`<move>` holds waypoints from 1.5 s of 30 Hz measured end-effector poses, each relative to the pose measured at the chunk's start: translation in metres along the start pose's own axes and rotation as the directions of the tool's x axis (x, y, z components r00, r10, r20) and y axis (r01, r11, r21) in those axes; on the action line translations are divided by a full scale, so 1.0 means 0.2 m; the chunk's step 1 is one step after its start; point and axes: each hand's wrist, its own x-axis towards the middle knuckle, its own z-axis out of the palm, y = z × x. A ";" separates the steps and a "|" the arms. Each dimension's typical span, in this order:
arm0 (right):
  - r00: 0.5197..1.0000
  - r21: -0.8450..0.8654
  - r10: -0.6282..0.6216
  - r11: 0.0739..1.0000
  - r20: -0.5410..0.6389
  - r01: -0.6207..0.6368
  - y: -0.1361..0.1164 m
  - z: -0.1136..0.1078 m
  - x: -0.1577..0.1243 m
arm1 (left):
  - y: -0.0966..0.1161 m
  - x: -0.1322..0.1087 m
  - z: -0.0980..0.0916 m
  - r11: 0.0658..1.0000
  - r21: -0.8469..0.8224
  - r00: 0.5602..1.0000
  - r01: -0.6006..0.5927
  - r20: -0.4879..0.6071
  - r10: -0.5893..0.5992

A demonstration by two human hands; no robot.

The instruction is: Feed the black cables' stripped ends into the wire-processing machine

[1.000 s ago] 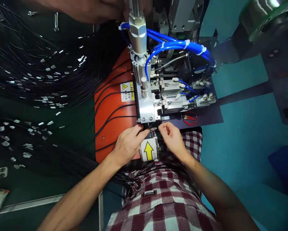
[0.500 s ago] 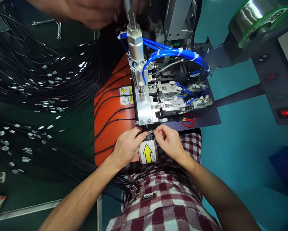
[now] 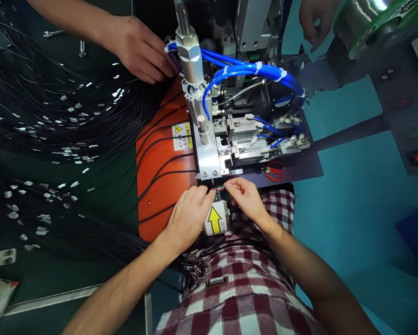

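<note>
My left hand [image 3: 191, 211] is closed at the front edge of the machine, thumb and fingertips together on a cable whose body is mostly hidden under the hand. Thin coloured wires [image 3: 221, 188] stick out from it toward the right. My right hand [image 3: 245, 197] pinches the ends of these wires between thumb and forefinger. Both hands are just in front of the metal clamp block [image 3: 209, 163]. Right below the wires is a round housing with a yellow arrow label [image 3: 215, 220].
Black cables [image 3: 160, 173] cross the orange plate [image 3: 167, 190] into the machine. Many more with shiny tips lie at left. Red-handled snips [image 3: 274, 171] rest at right. A co-worker's hand [image 3: 142, 49] is at the plate's far end; another hand [image 3: 316, 18] shows near the solder spool [image 3: 365, 28].
The co-worker's hand has come down from the top edge to the far end of the orange plate; another hand has appeared at upper right. My hands stay at the same spot.
</note>
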 end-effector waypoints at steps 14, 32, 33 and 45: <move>0.918 0.322 0.340 0.862 0.202 -0.391 -0.07 0.04 0.07 | 0.01 0.03 0.03 0.991 -0.101 0.996 0.086 0.025 -0.084; 0.990 0.324 0.131 0.936 0.045 -0.138 0.02 0.06 0.03 | -0.01 0.01 0.08 0.924 -0.371 0.971 0.089 -0.173 -0.163; 0.992 0.316 0.118 0.941 0.040 -0.125 0.03 0.07 0.03 | -0.01 0.01 0.08 0.927 -0.366 0.972 0.086 -0.175 -0.159; 0.989 0.374 0.115 0.917 0.092 -0.142 0.03 0.07 0.04 | -0.03 0.00 0.10 0.923 -0.384 0.978 0.034 -0.176 -0.109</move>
